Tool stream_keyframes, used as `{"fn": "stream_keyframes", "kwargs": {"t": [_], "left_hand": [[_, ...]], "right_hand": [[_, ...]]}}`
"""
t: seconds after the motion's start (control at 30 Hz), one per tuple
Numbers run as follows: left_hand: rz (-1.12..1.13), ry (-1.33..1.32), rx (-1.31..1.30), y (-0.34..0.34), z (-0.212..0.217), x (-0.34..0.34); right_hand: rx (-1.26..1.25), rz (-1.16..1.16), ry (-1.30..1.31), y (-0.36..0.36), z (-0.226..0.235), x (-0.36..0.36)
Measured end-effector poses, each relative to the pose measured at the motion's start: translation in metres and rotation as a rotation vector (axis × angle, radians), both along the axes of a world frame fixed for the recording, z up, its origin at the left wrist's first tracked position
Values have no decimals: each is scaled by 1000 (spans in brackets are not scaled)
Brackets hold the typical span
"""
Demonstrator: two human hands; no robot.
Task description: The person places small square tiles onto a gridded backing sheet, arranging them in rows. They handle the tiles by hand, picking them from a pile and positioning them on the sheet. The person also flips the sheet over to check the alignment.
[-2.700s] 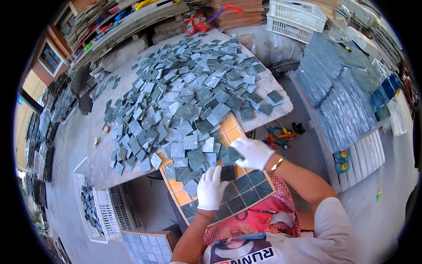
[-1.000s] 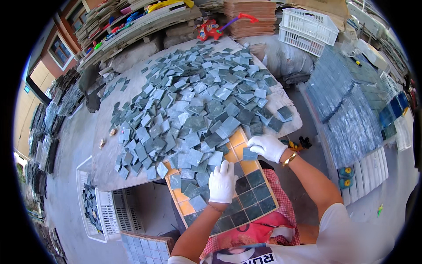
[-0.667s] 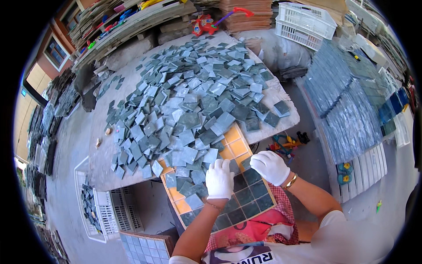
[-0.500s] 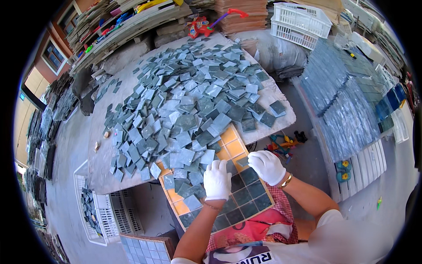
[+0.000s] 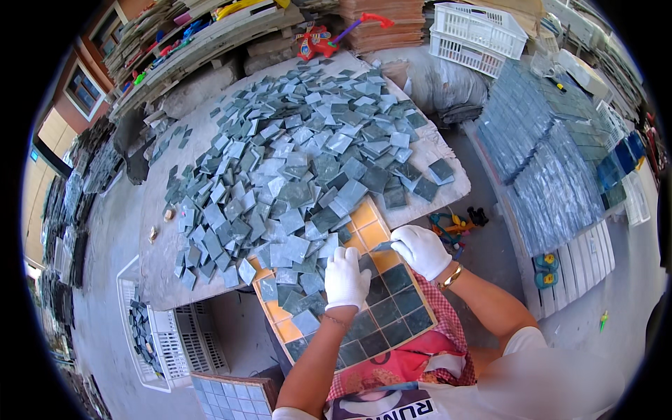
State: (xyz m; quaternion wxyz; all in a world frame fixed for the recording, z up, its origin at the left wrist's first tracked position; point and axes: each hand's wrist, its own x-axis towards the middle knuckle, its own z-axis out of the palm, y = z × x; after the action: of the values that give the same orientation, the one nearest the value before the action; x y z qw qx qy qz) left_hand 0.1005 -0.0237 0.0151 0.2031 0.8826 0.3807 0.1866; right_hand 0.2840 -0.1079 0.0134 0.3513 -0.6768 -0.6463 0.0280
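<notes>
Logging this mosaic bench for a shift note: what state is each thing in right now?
Orange grid tray: partly filled with tiles.
Grey-green square tile: pinched in the right hand, above the tray.
Left hand: gloved, resting on the tray.
Loose tile heap: spread over the table.
White plastic crate: upright.

1. Both hands wear white gloves: the left hand (image 5: 346, 278) and the right hand (image 5: 422, 250) are covered to the wrist.
2. A gold-coloured bangle (image 5: 450, 278) circles the right wrist, just behind the glove cuff.
3. The forearms are bare above the gloves.
4. A white short-sleeved shirt (image 5: 560, 378) covers the shoulders, with dark printed lettering on the chest.
5. A red-and-white checked cloth (image 5: 448, 336) lies over the lap, beside plain red fabric.
</notes>
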Motion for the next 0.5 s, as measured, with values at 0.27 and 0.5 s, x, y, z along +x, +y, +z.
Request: {"fn": "stream_keyframes", "kwargs": {"t": [0.27,0.5], "left_hand": [[-205,-95,-44,-36,3,-41],[-261,58,-26,-40,-11,-38]], "right_hand": [[148,225,-358,-28,-15,2],[21,196,-343,-26,-15,-4]]}}
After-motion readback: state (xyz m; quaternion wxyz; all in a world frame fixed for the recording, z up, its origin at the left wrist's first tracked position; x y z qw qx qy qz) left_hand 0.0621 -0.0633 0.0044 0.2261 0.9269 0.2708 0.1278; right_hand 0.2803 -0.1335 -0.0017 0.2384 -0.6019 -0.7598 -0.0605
